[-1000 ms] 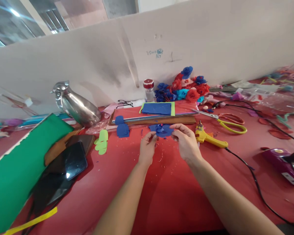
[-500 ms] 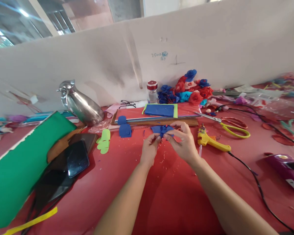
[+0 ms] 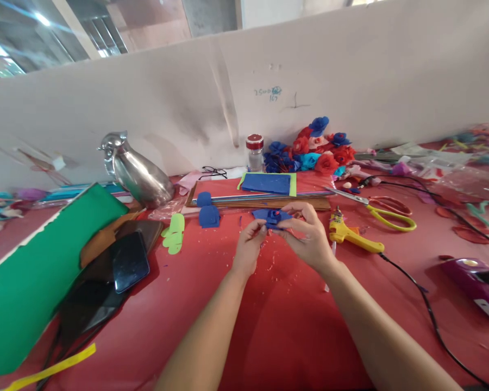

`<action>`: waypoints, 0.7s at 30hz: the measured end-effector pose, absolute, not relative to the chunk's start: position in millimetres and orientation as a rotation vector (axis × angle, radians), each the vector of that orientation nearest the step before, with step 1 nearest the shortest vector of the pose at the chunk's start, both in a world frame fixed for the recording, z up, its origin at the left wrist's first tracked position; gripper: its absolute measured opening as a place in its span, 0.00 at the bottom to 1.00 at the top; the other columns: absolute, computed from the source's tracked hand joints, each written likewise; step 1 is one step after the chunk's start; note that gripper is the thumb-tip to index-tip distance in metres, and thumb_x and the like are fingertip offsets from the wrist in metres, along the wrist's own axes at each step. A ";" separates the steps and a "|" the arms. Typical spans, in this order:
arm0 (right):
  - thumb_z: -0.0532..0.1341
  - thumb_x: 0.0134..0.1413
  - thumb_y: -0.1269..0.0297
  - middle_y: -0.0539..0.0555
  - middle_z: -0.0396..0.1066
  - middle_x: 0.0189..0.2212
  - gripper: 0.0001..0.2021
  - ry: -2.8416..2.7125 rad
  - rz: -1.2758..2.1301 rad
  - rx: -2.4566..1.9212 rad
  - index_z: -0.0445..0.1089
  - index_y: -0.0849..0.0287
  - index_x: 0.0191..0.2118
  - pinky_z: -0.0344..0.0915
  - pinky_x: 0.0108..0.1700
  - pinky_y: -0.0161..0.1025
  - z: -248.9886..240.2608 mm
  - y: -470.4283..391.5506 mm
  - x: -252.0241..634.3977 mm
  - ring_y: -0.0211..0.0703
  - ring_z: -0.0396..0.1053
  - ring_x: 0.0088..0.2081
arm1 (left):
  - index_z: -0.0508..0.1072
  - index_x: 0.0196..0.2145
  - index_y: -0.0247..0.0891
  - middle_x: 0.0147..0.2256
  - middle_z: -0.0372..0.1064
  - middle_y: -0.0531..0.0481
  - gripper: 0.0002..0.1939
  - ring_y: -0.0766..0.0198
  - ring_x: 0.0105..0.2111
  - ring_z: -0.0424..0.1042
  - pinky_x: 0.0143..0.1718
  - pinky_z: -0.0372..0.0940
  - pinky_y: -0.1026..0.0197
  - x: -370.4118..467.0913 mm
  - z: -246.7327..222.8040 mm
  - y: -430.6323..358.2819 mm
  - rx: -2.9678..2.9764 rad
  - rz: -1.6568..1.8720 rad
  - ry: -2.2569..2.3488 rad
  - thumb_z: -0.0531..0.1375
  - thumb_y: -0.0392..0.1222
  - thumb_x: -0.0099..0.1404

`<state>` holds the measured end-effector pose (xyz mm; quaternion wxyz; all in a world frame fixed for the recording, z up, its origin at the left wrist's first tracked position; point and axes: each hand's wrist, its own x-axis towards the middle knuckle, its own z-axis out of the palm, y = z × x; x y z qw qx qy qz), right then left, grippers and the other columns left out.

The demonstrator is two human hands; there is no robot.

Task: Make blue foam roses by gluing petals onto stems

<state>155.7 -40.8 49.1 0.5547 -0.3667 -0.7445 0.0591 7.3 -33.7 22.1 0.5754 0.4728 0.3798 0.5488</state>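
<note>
A small blue flower [image 3: 274, 217] with a red spot at its centre is held between both hands over the red table. My left hand [image 3: 249, 244] pinches its left side. On the right side, the fingers of my right hand [image 3: 307, 233] are closed on its edge. Blue sheet pieces [image 3: 259, 215] show just behind the flower. Rounded blue cutouts [image 3: 209, 216] and light green cutouts [image 3: 173, 234] lie to the left. A yellow glue gun [image 3: 352, 237] rests right of my right hand.
Scissors [image 3: 375, 208], a cord and a purple power socket [image 3: 475, 282] lie right. Behind stand a steel jug [image 3: 140, 176], a jar [image 3: 255, 153] and a heap of flowers [image 3: 315, 152]. A phone [image 3: 130, 262] and green board [image 3: 44, 279] are left.
The blue flower has tilted, so its petals and red centre show more clearly between my fingers. My hands have barely moved.
</note>
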 end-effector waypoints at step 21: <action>0.59 0.51 0.76 0.56 0.64 0.41 0.09 -1.836 0.032 -0.786 0.70 0.54 0.36 0.66 0.42 0.46 53.1 -49.3 150.4 0.47 0.65 0.44 | 0.76 0.33 0.43 0.35 0.73 0.54 0.11 0.62 0.41 0.67 0.50 0.56 0.58 8.5 17.4 -35.4 0.959 1.288 0.649 0.66 0.47 0.52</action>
